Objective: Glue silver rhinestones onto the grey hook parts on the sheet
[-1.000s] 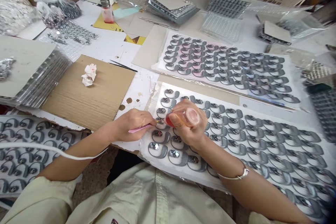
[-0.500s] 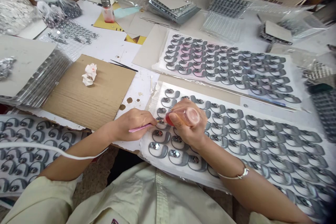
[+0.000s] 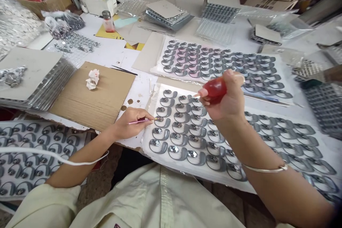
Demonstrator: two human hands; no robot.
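A big white table [image 3: 109, 48] has a white sheet [image 3: 167, 158] on it. The right hand [image 3: 229, 101] grips a red bottle [image 3: 216, 88] above the sheet. The left hand [image 3: 127, 124] pinches a thin pink brush [image 3: 137, 122]. Its tip is at a gray loop [image 3: 166, 123]; I can't tell if they touch. It's best to dab softly and not let the bottle drip.

Red bottle [image 3: 216, 89] now well apart from pink stick [image 3: 137, 122]

White tabletop [image 3: 113, 48] beneath brown cardboard [image 3: 93, 105], a cotton swab [image 3: 150, 85], yellow paper [image 3: 103, 33] and the nearer ring-filled pad [image 3: 148, 138].
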